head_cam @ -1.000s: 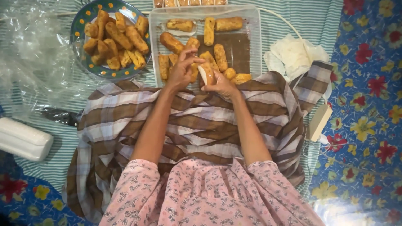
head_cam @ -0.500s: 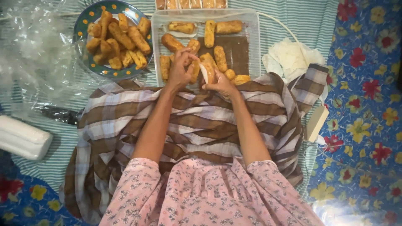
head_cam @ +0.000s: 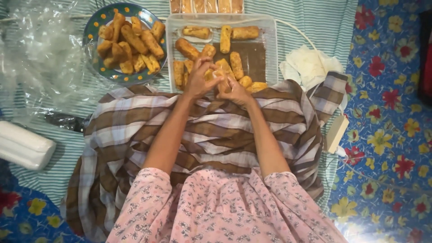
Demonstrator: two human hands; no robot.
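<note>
From my remote seat I logged the scene, left to right.

Item one: a white oblong foam block (head_cam: pixel 24 146) lay at the left edge on the green-and-white striped cloth (head_cam: pixel 49 177).

Item two: crumpled clear plastic sheeting (head_cam: pixel 42 54) covered the upper left.

Item three: a round blue plate with yellow dots (head_cam: pixel 91 27) held a heap of golden-brown fried rolls (head_cam: pixel 130 42).

Item four: a brown-and-white checked cloth (head_cam: pixel 135 135) was spread over the lap, under both forearms.

Item five: the left hand (head_cam: pixel 198 81) was raised at the near edge of the tray, fingers curled and pinching one side of a fried roll in a clear wrapper (head_cam: pixel 220 75).

Item six: that wrapped roll sat between the two hands, just above the tray's near rim; how much of it was covered I could not tell.

Item seven: the right hand (head_cam: pixel 236 92) touched the left, fingers bent around the roll's other side.

Item eight: a clear rectangular plastic tray (head_cam: pixel 270 49) with a brown liner carried loose fried rolls (head_cam: pixel 236 65) in no fixed order.

Item nine: a bunched white plastic bag (head_cam: pixel 310 65) lay just right of the tray.

Item ten: a small pale rectangular box (head_cam: pixel 336 133) rested at the checked cloth's right edge, on a blue mat with red and yellow flowers (head_cam: pixel 387 112).
</note>
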